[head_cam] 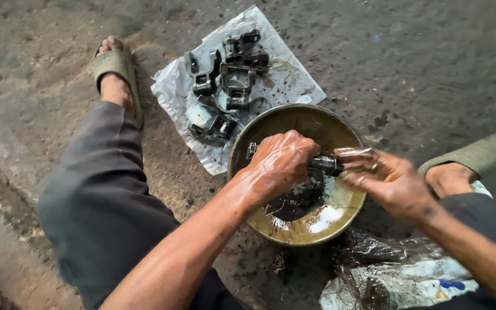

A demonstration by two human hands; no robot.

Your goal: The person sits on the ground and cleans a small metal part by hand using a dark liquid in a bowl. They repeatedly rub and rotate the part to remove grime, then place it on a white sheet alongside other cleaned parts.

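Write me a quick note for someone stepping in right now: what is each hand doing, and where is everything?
Left hand: closed around a dark metal shaft over the bowl of murky liquid.
Right hand: fingers touch the shaft's threaded end.
A dark part sits in the liquid beneath.
Several greasy metal parts lie on the plastic sheet beyond the bowl.
Dirty bag by the right knee.

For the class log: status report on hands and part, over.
Left hand gripping metal shaft. Right hand at its end. Both over oily bowl. Nothing blocking.

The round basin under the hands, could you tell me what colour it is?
Brassy olive-yellow basin, seen in the head view.
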